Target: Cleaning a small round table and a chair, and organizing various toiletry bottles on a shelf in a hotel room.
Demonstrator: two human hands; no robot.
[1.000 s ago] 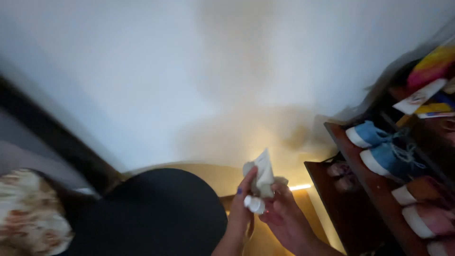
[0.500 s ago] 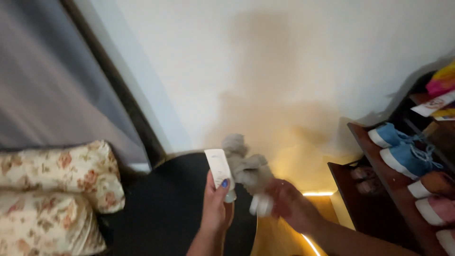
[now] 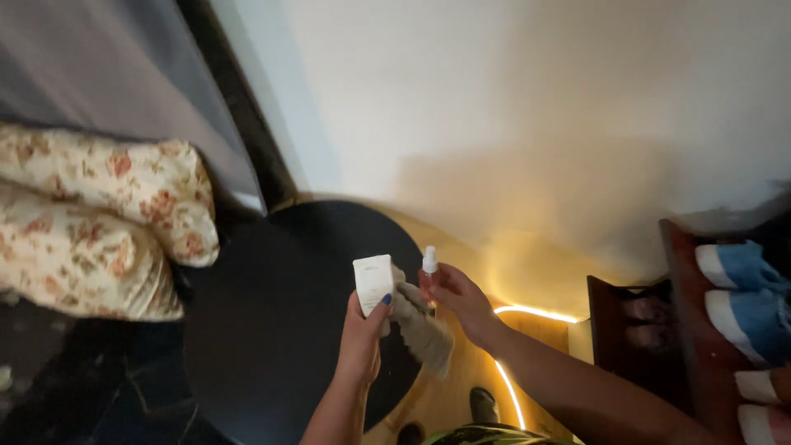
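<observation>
Left hand (image 3: 362,338) is wrapped around a small white box (image 3: 373,283), right hand (image 3: 456,298) is pinched on a little spray bottle (image 3: 428,265) with a white cap, and a beige cloth (image 3: 420,330) hangs between them, all above the round black bench (image 3: 280,330). Left of the bench sit two floral cushions (image 3: 107,222). Well off to its right there's a dark shoe rack (image 3: 700,330) with blue-and-white sneakers (image 3: 741,288).

Small upright white rectangular box (image 3: 373,283) with faint print, above the round black counter (image 3: 280,330), held in the left hand (image 3: 362,338), just left of a small white-capped spray bottle (image 3: 428,265)
</observation>
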